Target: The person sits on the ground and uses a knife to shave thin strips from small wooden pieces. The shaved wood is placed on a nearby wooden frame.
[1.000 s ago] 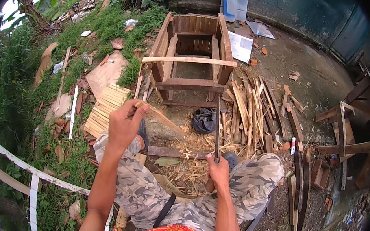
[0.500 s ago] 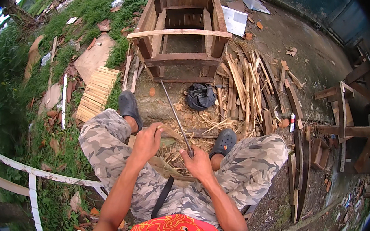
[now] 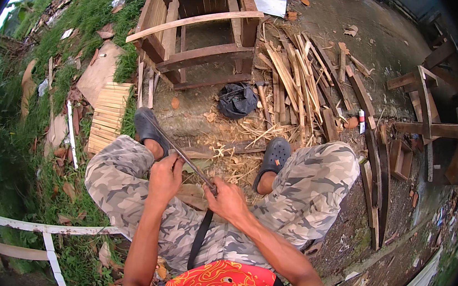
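My right hand (image 3: 227, 200) is closed round the dark handle of a long knife (image 3: 183, 156). Its narrow grey blade slants up and left, passing just above my left hand and toward the left clog. The fingers of my left hand (image 3: 165, 176) are closed in a pinch beside the blade. A thin pale wooden strip (image 3: 197, 166) shows at those fingertips, partly hidden by the blade. Both hands are over the gap between my knees, above wood shavings (image 3: 230, 168) on the ground.
A wooden frame (image 3: 207, 62) with a slat across its top stands ahead. Beside it lie a black bag (image 3: 237, 100), a hammer (image 3: 265, 103) and a pile of wood strips (image 3: 301, 83). Bamboo slats (image 3: 110, 116) lie left; a small wooden box (image 3: 401, 159) is at right.
The knife has swung left, its tip going from near the wooden frame to beside the left clog. Both hands have shifted left and closer together. The whole view has tilted slightly.
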The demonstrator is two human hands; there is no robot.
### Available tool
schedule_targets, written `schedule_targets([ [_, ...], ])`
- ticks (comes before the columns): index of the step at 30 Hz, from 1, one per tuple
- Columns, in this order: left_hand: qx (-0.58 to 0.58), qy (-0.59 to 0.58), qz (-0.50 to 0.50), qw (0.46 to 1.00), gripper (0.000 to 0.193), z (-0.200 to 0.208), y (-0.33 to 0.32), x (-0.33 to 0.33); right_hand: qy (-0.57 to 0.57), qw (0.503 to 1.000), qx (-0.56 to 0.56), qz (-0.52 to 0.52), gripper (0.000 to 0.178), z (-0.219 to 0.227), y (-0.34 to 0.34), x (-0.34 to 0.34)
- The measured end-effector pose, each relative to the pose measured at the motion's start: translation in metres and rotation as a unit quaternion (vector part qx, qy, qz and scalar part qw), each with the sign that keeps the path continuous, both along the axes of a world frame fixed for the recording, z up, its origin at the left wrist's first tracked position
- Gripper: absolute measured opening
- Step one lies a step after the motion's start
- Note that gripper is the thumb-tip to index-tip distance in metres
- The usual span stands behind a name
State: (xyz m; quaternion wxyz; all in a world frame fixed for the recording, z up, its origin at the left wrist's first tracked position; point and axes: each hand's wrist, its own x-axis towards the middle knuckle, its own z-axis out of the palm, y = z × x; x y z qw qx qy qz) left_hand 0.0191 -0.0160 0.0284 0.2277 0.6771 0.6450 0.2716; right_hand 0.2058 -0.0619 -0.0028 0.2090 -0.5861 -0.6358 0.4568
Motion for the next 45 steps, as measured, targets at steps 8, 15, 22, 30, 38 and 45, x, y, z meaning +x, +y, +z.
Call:
schedule_targets([
  [8, -0.056, 0.015, 0.017, 0.998, 0.011, 0.005, -0.002, 0.001, 0.011, 1.0, 0.025, -0.001, 0.023, 0.003, 0.0, 0.003],
  [15, -0.049, 0.016, 0.007, 0.999, 0.015, 0.005, -0.001, 0.002, 0.022, 0.999, -0.04, -0.002, 0.023, -0.006, -0.001, -0.001],
  [22, -0.02, 0.015, 0.004, 1.0, 0.022, -0.001, -0.001, -0.001, 0.085, 0.983, -0.128, -0.096, 0.029, -0.016, 0.005, 0.007],
  [30, 0.045, 0.021, -0.038, 0.998, 0.018, -0.003, 0.002, -0.002, 0.072, 0.995, -0.064, -0.022, 0.029, -0.013, 0.005, -0.003],
  [38, -0.03, -0.018, 0.001, 0.999, 0.014, 0.001, -0.007, -0.003, 0.035, 0.997, -0.065, -0.025, 0.027, -0.02, 0.008, -0.006],
  [45, -0.032, 0.005, -0.012, 0.999, 0.015, 0.0, -0.011, -0.008, 0.074, 0.994, -0.076, 0.035, 0.03, -0.031, 0.008, -0.007],
])
